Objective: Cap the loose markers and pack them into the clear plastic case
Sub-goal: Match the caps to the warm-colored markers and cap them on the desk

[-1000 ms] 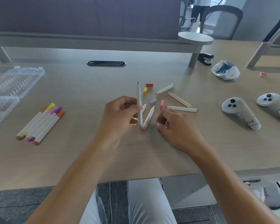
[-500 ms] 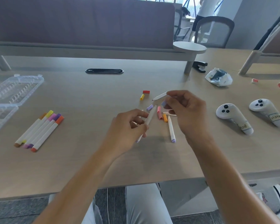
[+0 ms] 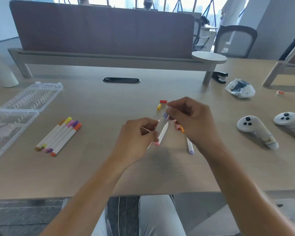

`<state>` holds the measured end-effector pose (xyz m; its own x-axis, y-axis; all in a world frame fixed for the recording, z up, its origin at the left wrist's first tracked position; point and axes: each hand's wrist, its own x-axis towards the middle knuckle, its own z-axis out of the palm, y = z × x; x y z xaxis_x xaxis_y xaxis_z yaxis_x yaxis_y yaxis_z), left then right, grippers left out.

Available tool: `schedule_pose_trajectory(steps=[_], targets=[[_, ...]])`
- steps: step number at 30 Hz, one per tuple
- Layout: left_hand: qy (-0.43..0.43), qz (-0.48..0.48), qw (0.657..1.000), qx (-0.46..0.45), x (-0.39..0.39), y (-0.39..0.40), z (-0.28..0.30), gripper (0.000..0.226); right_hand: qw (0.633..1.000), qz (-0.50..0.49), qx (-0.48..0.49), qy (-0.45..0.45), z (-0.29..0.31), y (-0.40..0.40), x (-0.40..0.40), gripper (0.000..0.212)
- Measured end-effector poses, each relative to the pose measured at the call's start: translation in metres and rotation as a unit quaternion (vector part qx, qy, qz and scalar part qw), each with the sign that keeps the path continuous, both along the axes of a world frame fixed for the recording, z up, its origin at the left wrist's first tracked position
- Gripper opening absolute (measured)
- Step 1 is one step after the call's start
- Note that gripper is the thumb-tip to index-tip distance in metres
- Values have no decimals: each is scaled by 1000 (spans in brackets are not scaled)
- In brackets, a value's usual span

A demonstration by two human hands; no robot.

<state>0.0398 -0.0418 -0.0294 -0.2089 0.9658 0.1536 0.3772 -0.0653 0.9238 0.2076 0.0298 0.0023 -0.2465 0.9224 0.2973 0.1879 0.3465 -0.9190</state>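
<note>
Desk scene, head view. Around the work area lie two white game controllers [image 3: 257, 132] at right, a crumpled plastic bag [image 3: 240, 88] and a black stapler [image 3: 219, 77] behind them, and a black cable grommet [image 3: 121, 80] at centre rear; a grey divider panel [image 3: 102, 29] closes off the back of the table [image 3: 92, 167]. The clear plastic case [image 3: 15, 113] lies open at far left, apparently with no markers in it. Beside it, five capped markers [image 3: 59, 137] lie side by side, touching. The left hand [image 3: 136, 138] is closed on a white marker [image 3: 156, 132], blurred; the right hand [image 3: 192, 120] pinches a lilac cap [image 3: 165, 114] at the marker's upper end. Two loose markers rest between the hands: one pink-ended [image 3: 162, 134], one lilac-ended [image 3: 189, 147]. Loose caps: one red [image 3: 163, 101], one yellow [image 3: 159, 106], and a pink [image 3: 177, 127] and an orange [image 3: 182, 128] partly hidden beneath the right hand.
</note>
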Motion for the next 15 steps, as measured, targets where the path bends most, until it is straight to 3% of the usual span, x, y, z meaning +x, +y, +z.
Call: schedule_pose_trajectory(steps=[10, 15], targets=[[18, 81, 996, 44, -52, -45, 2, 15, 994, 18, 89, -53, -3, -27, -73, 7], [28, 139, 990, -17, -84, -72, -2, 15, 991, 50, 79, -93, -20, -39, -111, 11]])
